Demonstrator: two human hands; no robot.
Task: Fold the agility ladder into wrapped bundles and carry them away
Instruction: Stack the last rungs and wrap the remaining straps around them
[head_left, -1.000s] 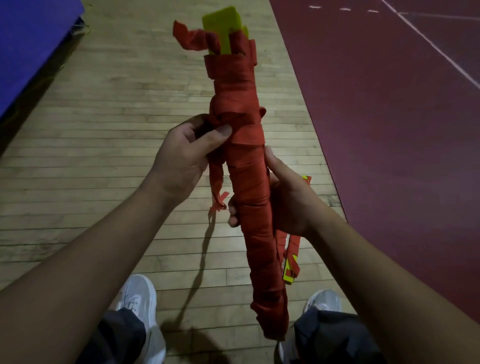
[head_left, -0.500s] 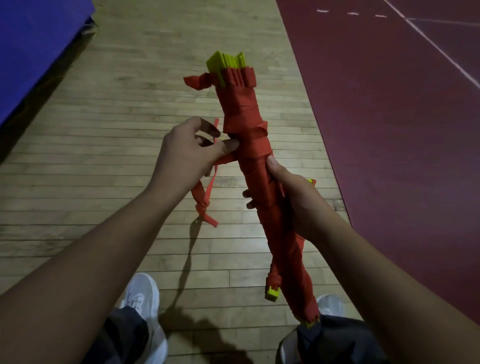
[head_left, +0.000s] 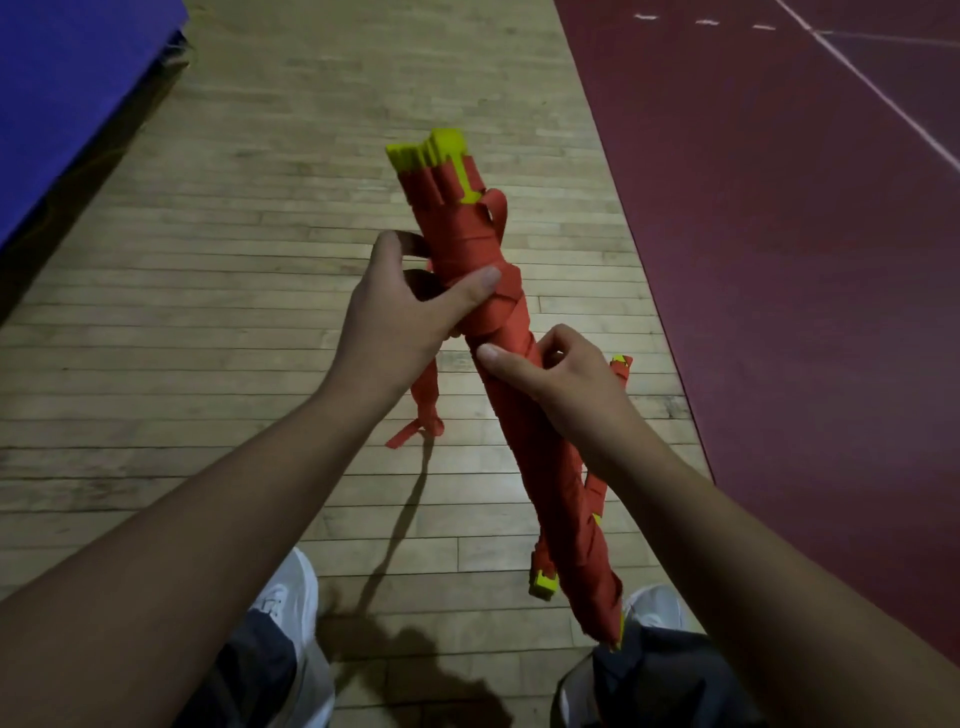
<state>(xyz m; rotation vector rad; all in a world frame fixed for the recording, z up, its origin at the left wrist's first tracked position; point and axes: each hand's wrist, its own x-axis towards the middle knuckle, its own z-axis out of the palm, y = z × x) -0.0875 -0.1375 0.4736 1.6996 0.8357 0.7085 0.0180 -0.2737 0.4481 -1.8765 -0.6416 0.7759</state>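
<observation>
Bundle (head_left: 540, 467) of ladder, wound in red strap, held tilted in mid-air above the wooden floor (head_left: 208, 312), yellow rung ends (head_left: 426, 150) at the far tip. Left hand (head_left: 400, 322) clasps its upper middle, thumb across the front. Right hand (head_left: 566, 379) clasps it just below. Both hide the wrapping there. Loose strap end (head_left: 423, 410) dangles under the left hand. Red mat (head_left: 779, 260) right, blue mat (head_left: 67, 93) far left, white shoes (head_left: 291, 597) beneath.

No writing, label, brand or number can be read anywhere — nothing legible.
</observation>
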